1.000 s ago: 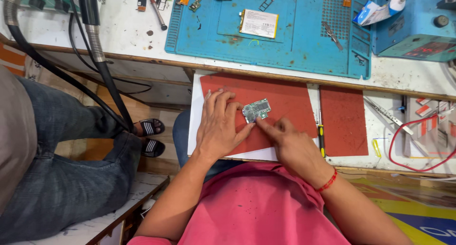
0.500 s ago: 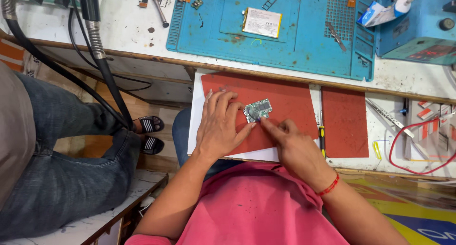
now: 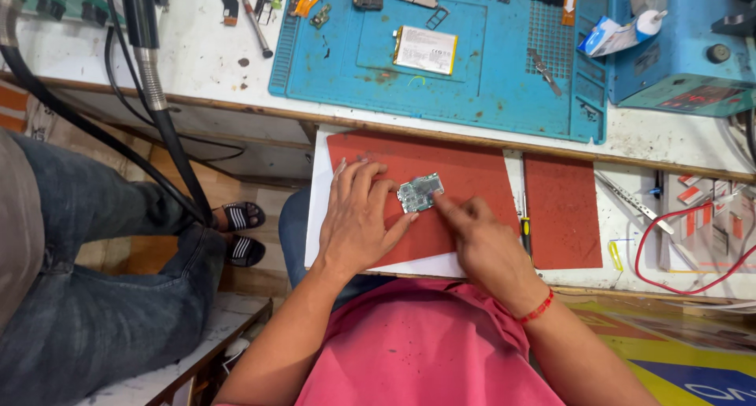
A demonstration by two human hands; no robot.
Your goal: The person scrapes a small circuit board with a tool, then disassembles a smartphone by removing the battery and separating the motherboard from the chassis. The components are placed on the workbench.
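Both hands [image 3: 358, 221] partly cover the circuit board's [image 3: 420, 192] edges.

A white rectangular label [image 3: 425, 50] lies mid blue mat [image 3: 472, 91]; a white-and-blue tube [image 3: 622, 36], possibly paste, at its right edge.

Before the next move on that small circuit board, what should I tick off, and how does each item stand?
1. Circuit board lies flat on the red mat: ok.
2. Left hand steadies the board's left edge: ok.
3. Right hand forefinger touches its right edge: ok.
4. Screwdriver beside the right hand: ok.
5. Board's parts undamaged: cannot tell.
6. Another person's leg away from the mat: ok.
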